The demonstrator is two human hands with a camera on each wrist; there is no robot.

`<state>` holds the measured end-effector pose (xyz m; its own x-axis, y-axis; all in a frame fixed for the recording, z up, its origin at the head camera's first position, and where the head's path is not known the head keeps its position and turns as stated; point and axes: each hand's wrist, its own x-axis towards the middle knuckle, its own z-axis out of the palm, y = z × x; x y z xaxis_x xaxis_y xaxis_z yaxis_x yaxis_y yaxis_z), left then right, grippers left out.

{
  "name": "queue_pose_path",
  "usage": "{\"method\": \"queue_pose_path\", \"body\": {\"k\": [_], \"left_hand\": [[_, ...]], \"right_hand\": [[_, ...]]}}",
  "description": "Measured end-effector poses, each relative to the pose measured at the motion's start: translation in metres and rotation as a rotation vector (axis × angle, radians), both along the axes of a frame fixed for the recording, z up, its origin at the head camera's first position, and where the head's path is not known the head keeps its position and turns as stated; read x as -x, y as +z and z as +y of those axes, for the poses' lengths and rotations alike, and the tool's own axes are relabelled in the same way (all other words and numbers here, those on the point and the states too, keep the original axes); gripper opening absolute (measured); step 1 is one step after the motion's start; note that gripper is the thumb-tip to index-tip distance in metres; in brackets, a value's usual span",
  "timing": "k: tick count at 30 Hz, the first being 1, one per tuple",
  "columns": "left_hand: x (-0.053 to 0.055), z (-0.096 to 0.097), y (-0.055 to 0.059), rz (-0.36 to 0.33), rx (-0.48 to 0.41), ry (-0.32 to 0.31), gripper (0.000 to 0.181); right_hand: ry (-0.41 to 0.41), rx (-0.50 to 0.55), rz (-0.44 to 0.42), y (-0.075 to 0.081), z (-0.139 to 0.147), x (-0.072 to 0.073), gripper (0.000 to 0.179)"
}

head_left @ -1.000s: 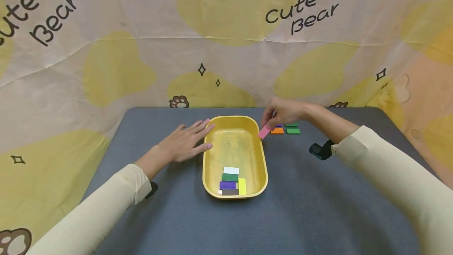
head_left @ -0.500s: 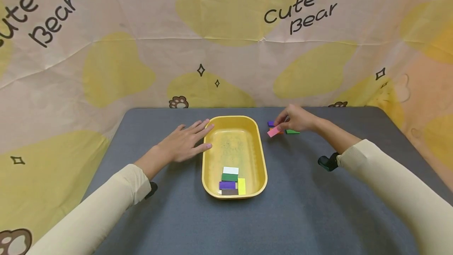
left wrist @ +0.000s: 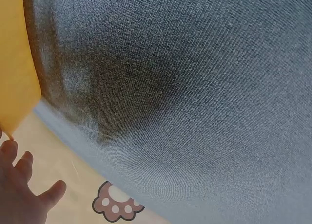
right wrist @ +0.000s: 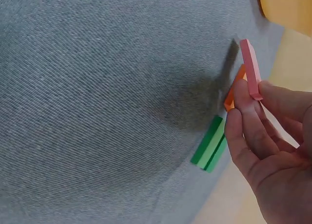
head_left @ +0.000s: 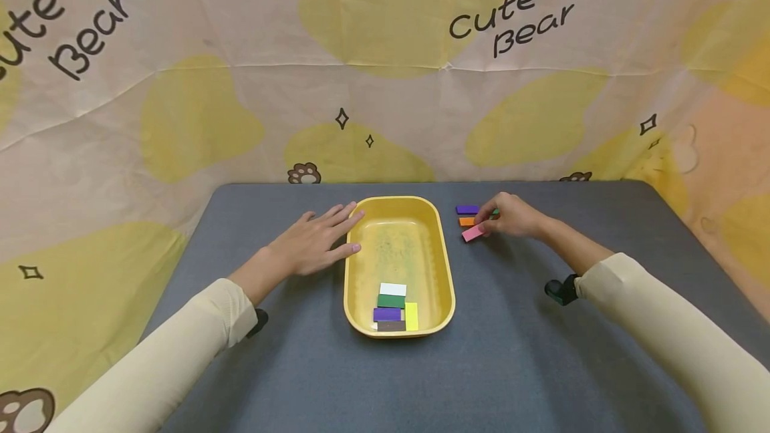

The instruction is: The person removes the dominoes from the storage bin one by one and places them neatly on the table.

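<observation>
the right hand [head_left: 514,216] pinches a pink block [head_left: 472,233] above the surface [head_left: 505,379], beside an orange block [head_left: 466,222]; the left hand [head_left: 315,240], fingers spread, touches the yellow tray [head_left: 403,252].

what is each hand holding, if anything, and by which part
The right hand pinches the pink block by one end, leaving the other end free. The left hand holds nothing, lying spread at the edge of the yellow tray.

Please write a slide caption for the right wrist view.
Right hand pinches a pink block; an orange block and green pieces lie nearby.
</observation>
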<state>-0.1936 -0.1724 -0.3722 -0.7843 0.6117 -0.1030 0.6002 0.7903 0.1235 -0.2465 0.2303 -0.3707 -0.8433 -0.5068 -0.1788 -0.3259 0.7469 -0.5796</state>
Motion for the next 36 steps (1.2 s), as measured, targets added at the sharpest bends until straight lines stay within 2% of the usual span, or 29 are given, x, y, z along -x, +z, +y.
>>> {"method": "queue_pose_path", "body": {"k": [6, 10, 36], "left_hand": [[0.000, 0.000, 0.000, -0.002, -0.001, 0.003, 0.072], [0.001, 0.000, -0.001, -0.007, 0.002, 0.005, 0.072], [0.000, 0.000, 0.000, -0.001, -0.004, 0.006, 0.072]], "right_hand": [[-0.015, -0.012, 0.015, -0.008, 0.003, -0.002, 0.008], [-0.039, -0.009, -0.010, -0.011, 0.004, -0.003, 0.010], [-0.014, -0.005, -0.051, -0.012, 0.003, -0.002, 0.012]]}}
